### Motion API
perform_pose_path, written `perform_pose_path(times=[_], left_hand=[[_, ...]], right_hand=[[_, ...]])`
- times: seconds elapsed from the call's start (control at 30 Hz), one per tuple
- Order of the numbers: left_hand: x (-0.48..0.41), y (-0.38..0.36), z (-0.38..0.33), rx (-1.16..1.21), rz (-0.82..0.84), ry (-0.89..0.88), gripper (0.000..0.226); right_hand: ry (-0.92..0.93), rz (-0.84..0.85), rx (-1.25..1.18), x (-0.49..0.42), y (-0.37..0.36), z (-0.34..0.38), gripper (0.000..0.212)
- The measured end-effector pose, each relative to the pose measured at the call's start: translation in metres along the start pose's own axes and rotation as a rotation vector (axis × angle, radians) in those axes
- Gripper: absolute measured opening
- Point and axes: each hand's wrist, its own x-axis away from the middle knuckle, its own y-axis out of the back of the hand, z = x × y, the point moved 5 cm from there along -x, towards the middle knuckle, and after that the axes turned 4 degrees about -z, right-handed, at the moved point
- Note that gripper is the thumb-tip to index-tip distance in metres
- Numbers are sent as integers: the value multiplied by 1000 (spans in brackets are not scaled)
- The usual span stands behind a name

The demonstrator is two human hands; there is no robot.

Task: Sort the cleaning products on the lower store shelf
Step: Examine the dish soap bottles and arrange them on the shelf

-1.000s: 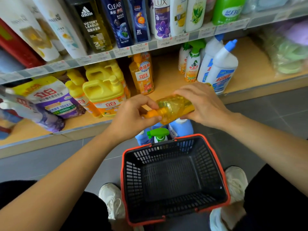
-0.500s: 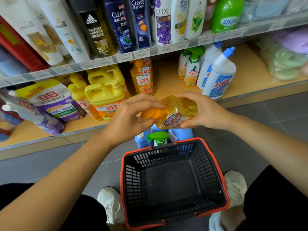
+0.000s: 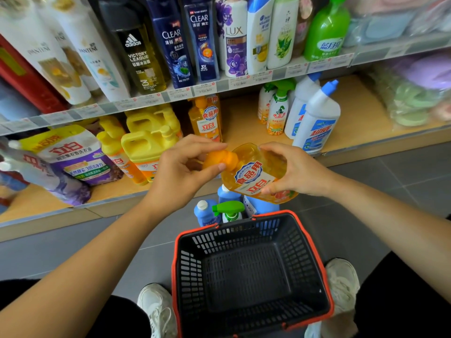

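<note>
On the grey tiled floor (image 3: 390, 189), a black basket (image 3: 301, 252) with a red rim, set between two white shoes (image 3: 156, 311). Up on the top shelf (image 3: 385, 51), behind a strip of price tags (image 3: 205, 88): white Pantene bottles (image 3: 94, 62) at the left, a dark adidas bottle (image 3: 139, 62), two navy Clear bottles (image 3: 173, 47), a white Lux bottle (image 3: 234, 47), and farther right a green bottle (image 3: 325, 32)

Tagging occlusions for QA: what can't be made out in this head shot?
Head view:
Orange cap of the held soap bottle: partly covered by the left hand; sealed or not, unclear.
Bottle's far side: behind the right hand.
Blue bottles and green sprayer on the floor: lower parts behind the basket.
Price tags: too small to read.
Pouch at left edge: blurred, cut off.
</note>
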Motion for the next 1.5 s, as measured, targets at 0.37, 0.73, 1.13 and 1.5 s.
perform_pose_path(times=[0.37,0.73,1.13,1.5], left_hand=[[1,9,-6,-162,-189,-112,32],[-5,15,10,53,-154,52,31],[-11,3,21,640,-26,341,28],[-9,-7,18,513,20,294,47]], right_hand=[[-79,77,-206,1,-7,-2,81],[-131,152,-458,5,-14,-1,69],[-135,152,-467,6,-15,4,65],[-170,203,-524,12,-26,8,64]])
